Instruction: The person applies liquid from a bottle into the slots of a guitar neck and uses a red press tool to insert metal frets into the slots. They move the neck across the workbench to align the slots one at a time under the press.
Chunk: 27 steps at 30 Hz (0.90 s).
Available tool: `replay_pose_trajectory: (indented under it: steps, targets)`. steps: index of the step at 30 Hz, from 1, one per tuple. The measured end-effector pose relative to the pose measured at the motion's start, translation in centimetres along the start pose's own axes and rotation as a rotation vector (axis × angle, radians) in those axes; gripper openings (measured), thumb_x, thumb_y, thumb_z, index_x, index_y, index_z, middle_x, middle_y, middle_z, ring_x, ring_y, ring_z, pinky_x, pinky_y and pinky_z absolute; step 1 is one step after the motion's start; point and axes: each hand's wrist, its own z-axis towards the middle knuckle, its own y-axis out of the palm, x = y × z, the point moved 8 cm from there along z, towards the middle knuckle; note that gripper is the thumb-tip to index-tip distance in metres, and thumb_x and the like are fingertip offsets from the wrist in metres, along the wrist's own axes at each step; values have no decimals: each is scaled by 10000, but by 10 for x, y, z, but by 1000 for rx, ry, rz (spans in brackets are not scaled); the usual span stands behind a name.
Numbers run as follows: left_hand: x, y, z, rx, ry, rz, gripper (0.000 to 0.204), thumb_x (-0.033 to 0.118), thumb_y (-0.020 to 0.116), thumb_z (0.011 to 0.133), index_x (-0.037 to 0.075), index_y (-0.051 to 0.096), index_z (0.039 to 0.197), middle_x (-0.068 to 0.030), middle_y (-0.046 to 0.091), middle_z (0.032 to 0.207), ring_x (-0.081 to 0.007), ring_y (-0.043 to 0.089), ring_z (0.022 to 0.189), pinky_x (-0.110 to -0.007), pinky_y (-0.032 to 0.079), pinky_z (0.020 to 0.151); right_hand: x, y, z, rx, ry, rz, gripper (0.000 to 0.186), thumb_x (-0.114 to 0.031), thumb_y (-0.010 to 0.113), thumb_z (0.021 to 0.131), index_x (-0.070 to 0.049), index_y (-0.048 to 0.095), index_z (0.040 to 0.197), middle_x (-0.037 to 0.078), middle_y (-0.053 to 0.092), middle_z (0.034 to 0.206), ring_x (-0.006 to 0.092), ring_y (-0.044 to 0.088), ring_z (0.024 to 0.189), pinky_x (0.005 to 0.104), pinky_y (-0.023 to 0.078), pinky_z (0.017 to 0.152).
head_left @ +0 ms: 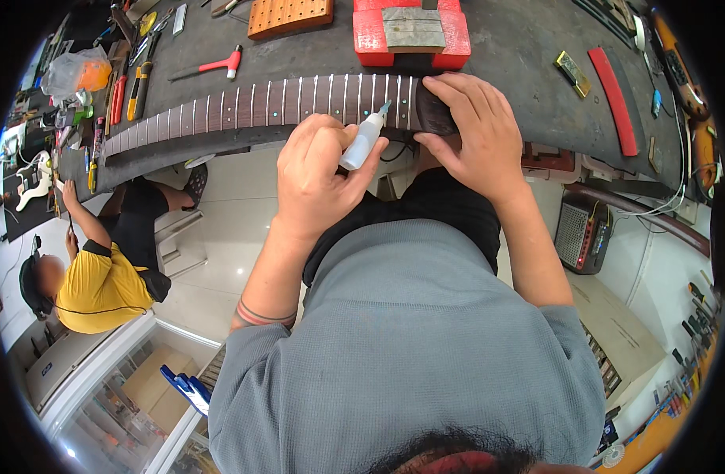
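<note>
A guitar neck (256, 109) with a dark fretboard, silver frets and small dot inlays lies across the workbench, its strings off. My left hand (315, 170) is closed around a small translucent squeeze bottle (362, 144) with a thin greenish nozzle. The nozzle tip is over the fretboard between frets near the right end; whether it touches the wood I cannot tell. My right hand (482, 130) grips the dark right end of the neck, fingers over the top and far edge, thumb at the near edge.
Beyond the neck lie a red-handled hammer (234, 62), a drilled wooden block (290, 17) and a red stand (372, 35). A red strip (613, 101) lies at right, pliers (140, 88) at left. A person in yellow (105, 288) works at far left. An amplifier (581, 235) sits below the bench.
</note>
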Motion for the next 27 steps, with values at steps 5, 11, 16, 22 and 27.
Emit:
replay_pose_trajectory:
  steps: [5,11,16,22,27]
  targets:
    - [2,-2,-4,-4,-9,-8,418,53,984,792,22,593,935,-130,606,799,-330,604,678,-429,505,621,-1,-1,0,-4,1,-6,713,-383,870,887,-134,643,1516,81,669,1452,337,637,1347,493,477,1171]
    - [6,-5,-6,-7,-15,-6,413,47,980,795,24,595,941,-130,611,804,-328,601,678,-429,504,630,-1,0,0,2,-3,-3,709,-389,865,895,-134,643,1519,82,670,1453,338,638,1348,493,476,1172]
    - [9,-6,-9,3,6,-17,407,44,976,799,24,596,945,-132,629,809,-328,607,682,-430,507,642,-3,-1,1,13,-15,-30,676,-421,860,909,-131,649,1482,67,677,1418,319,651,1327,493,497,1165]
    - [13,-8,-12,-13,-2,-12,413,44,979,793,26,596,948,-132,628,808,-327,610,685,-430,503,643,-3,-1,0,12,-12,-38,675,-422,855,915,-134,645,1488,63,676,1420,318,649,1332,491,495,1166]
    - [15,-10,-15,-22,-3,-14,416,45,980,791,28,599,957,-132,619,810,-328,615,692,-430,500,639,-4,-2,1,11,-20,-46,670,-416,855,917,-133,644,1487,63,677,1416,319,649,1330,489,498,1161]
